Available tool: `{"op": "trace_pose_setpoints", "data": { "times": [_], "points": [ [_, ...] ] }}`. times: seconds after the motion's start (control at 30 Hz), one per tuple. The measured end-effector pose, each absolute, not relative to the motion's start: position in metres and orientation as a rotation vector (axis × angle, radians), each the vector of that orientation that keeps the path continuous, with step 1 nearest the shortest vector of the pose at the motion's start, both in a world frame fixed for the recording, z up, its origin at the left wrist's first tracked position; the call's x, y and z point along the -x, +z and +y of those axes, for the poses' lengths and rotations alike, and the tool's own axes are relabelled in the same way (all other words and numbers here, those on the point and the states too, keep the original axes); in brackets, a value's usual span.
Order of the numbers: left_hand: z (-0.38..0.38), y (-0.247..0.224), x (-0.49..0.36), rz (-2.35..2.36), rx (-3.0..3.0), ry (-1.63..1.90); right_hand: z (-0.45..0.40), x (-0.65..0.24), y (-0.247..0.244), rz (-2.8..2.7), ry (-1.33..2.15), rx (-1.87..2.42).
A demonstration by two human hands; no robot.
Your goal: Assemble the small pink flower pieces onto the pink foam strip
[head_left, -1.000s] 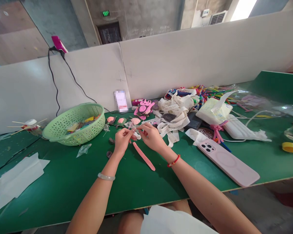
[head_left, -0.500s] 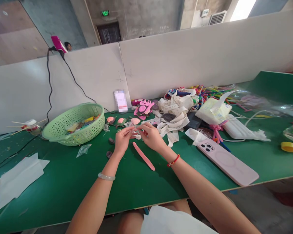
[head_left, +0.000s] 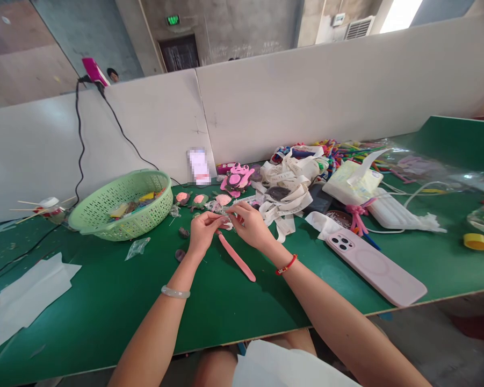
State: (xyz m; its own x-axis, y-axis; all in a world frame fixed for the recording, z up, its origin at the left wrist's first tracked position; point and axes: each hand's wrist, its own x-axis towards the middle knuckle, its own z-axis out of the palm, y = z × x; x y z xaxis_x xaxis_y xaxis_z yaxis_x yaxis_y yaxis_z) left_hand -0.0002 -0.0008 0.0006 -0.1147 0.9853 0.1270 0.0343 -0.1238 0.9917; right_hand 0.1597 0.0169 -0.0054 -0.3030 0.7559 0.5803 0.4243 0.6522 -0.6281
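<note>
My left hand (head_left: 202, 232) and my right hand (head_left: 250, 224) meet over the green table, thumbs and fingertips pinched close together. Whatever lies between the fingertips is too small and too covered to make out. Just below them is a long pink flat tool with rounded ends (head_left: 238, 260), its upper end near my left fingers. Small figures with pink domed backs (head_left: 200, 201) sit right behind the hands. Dark grey lumps (head_left: 180, 255) rest on the table beside my left wrist.
To the left stands a green perforated basket (head_left: 124, 228) holding small colourful pieces. A pink phone (head_left: 381, 267) lies at the right. Crumpled white strips (head_left: 292, 174), a tissue pack (head_left: 352, 183) and a pink-and-black figure (head_left: 237, 180) crowd the back. A partition (head_left: 306, 102) borders the table.
My left fingertips have shifted slightly right and down, nearer the top of the pink tool. My right hand stays almost in place, its fingers slightly moved. The things on the table have not moved.
</note>
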Motion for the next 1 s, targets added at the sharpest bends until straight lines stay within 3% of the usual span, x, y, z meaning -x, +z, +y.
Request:
{"op": "trace_pose_setpoints", "data": {
  "times": [1.0],
  "points": [
    [0.000,-0.006,0.004,1.329,-1.504,1.342,0.017,-0.159,-0.006,-1.953,0.442,0.929]
  ]
}}
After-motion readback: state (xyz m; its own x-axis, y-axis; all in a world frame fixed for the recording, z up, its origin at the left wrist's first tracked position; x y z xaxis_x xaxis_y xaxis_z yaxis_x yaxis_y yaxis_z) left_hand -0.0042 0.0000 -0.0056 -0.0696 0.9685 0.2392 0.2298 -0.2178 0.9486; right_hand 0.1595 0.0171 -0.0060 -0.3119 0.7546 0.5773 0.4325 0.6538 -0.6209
